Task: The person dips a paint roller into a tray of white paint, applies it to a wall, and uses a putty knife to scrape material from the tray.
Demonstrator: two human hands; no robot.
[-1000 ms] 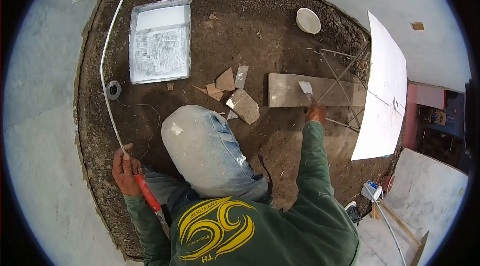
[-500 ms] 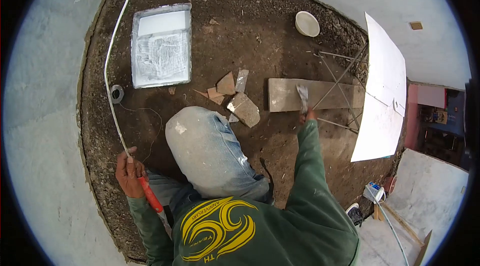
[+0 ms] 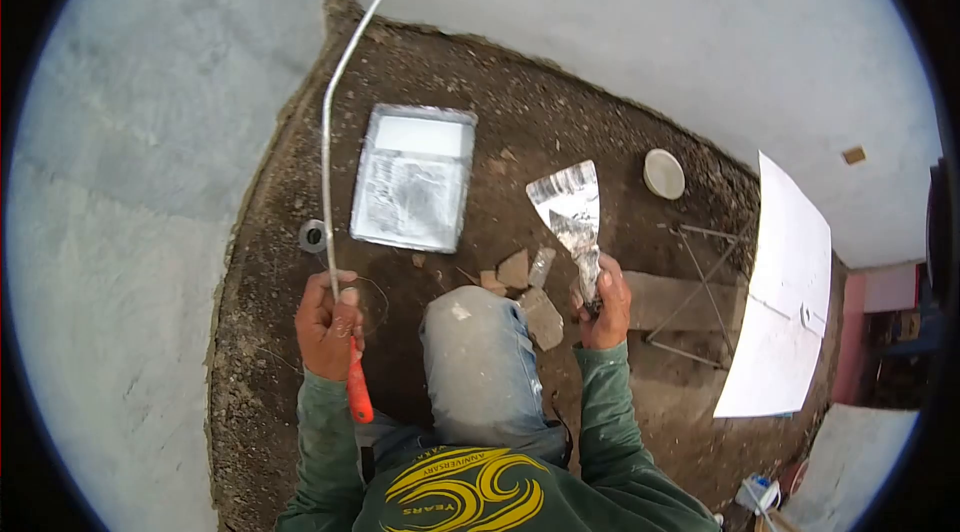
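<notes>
My left hand is closed around the lower rod of a long-framed paint roller, just above its red handle. The pale roller sleeve is up at the top, in front of the wall. In my right hand is a wide putty knife, gripped by its handle with the stained metal blade pointing up and away from me. Between the two hands, farther off on the ground, lies a paint tray with white paint in its far end and a thin smeared coat on the rest.
Broken tile and brick pieces lie beyond my knee. A plank and a white panel on crossed metal legs stand right. A white bowl sits near the back wall. A tape roll lies left.
The putty knife has come up off the plank, toward the middle, its blade now facing me. The roller has swung upright and rightward with my left hand. My view has shifted too.
</notes>
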